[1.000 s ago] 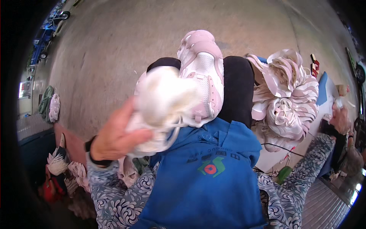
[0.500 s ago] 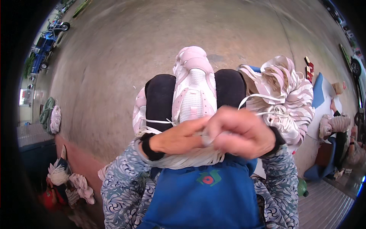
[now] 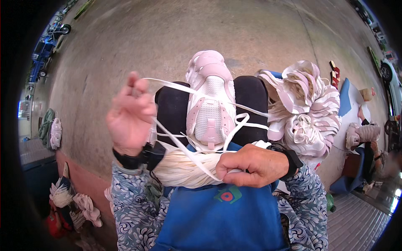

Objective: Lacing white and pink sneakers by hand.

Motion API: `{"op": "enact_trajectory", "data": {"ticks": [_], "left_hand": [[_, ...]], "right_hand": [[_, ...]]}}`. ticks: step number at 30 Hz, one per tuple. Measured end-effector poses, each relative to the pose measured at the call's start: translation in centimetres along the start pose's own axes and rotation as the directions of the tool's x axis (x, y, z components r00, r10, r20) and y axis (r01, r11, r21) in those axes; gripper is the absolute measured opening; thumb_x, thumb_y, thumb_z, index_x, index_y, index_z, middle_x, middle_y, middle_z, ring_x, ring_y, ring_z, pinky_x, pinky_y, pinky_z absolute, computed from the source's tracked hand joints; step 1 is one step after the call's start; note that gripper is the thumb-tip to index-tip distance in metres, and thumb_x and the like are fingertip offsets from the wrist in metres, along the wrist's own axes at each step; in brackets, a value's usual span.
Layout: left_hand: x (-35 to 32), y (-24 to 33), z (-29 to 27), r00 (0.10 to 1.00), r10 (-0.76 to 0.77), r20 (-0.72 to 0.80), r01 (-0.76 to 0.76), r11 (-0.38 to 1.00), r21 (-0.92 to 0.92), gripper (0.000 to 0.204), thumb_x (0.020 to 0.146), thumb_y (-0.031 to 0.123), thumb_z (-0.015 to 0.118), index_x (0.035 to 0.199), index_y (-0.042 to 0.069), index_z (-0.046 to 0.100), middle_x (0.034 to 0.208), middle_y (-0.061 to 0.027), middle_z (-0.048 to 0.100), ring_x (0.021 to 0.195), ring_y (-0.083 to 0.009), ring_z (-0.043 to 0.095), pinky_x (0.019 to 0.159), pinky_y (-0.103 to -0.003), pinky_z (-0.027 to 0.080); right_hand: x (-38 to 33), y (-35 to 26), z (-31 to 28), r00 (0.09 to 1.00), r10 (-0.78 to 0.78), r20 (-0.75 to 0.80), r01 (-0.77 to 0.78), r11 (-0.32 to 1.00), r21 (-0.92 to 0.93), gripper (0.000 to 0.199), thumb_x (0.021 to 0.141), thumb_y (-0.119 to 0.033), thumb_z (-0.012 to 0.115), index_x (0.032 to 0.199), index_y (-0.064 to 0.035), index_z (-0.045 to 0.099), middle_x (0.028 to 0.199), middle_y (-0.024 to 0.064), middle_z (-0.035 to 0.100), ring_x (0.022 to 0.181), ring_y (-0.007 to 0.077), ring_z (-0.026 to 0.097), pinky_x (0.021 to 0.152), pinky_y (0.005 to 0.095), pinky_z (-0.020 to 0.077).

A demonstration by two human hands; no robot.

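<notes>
Since half a second ago the left hand [image 3: 130, 115] has swung up to the frame's left, pinching a white shoelace [image 3: 176, 140] taut. The right hand [image 3: 251, 165] stays clenched on the lace bundle [image 3: 184, 169], centre frame, below the pink sneaker [image 3: 210, 104]: lacing is advancing.

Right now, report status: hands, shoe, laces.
Left hand raised, pinching white lace taut. Right hand clamped on lace bundle in lap. Pink shoe on knees, partly laced. Pile of shoe uppers at right, apart.
</notes>
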State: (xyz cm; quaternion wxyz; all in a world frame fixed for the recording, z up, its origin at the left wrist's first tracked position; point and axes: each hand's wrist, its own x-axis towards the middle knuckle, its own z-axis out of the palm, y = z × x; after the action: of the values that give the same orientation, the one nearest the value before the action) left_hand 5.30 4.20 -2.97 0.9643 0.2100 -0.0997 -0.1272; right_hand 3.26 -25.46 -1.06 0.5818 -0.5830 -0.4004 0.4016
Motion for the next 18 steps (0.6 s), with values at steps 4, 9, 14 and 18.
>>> {"op": "enact_trajectory", "data": {"ticks": [4, 9, 14, 18], "left_hand": [[-2.4, 5.7, -2.4, 0.966, 0.176, -0.187, -0.144, 0.974, 0.173, 0.034, 0.099, 0.022, 0.044, 0.125, 0.0, 0.048, 0.109, -0.0089, 0.052, 0.08, -0.0154, 0.049, 0.066, -0.028, 0.044], [-5.5, 9.9, -4.9, 0.926, 0.318, -0.203, -0.262, 0.929, 0.261, 0.027, 0.1, 0.018, 0.043, 0.117, 0.0, 0.054, 0.084, -0.0019, 0.046, 0.07, -0.011, 0.042, 0.058, -0.026, 0.038], [-4.3, 3.3, -4.3, 0.896, 0.292, -0.335, 0.101, 0.599, 0.794, 0.026, 0.097, 0.02, 0.051, 0.117, 0.003, 0.056, 0.073, 0.0018, 0.054, 0.071, -0.0091, 0.054, 0.063, -0.022, 0.047], [-0.5, -3.8, -0.7, 0.994, -0.049, -0.1, 0.101, 0.014, 0.995, 0.063, 0.078, 0.023, 0.071, 0.129, -0.003, 0.046, 0.129, -0.0195, 0.052, 0.12, -0.0253, 0.05, 0.101, -0.036, 0.039]], "right_hand": [[-0.7, 0.9, -1.2, 0.985, 0.17, -0.019, -0.171, 0.981, -0.089, 0.009, 0.09, -0.013, 0.054, 0.091, -0.0039, 0.054, 0.07, 0.0112, 0.055, 0.062, 0.0242, 0.057, 0.06, 0.0352, 0.0442], [-3.1, 2.1, -3.3, 0.911, 0.328, -0.249, -0.38, 0.902, -0.203, 0.016, 0.092, -0.018, 0.054, 0.094, -0.0026, 0.057, 0.07, 0.0111, 0.059, 0.062, 0.0211, 0.061, 0.06, 0.0333, 0.0482], [-3.7, 4.2, -4.6, 0.599, 0.457, -0.658, -0.646, 0.761, -0.059, 0.021, 0.088, -0.021, 0.061, 0.097, -0.0029, 0.055, 0.064, 0.0119, 0.059, 0.056, 0.0244, 0.061, 0.055, 0.0354, 0.0474], [-2.5, 4.9, -4.3, 0.727, 0.149, -0.671, -0.582, 0.652, -0.486, 0.037, 0.081, -0.024, 0.07, 0.107, -0.0069, 0.051, 0.069, 0.0175, 0.062, 0.068, 0.0383, 0.063, 0.059, 0.0453, 0.0475]]}}
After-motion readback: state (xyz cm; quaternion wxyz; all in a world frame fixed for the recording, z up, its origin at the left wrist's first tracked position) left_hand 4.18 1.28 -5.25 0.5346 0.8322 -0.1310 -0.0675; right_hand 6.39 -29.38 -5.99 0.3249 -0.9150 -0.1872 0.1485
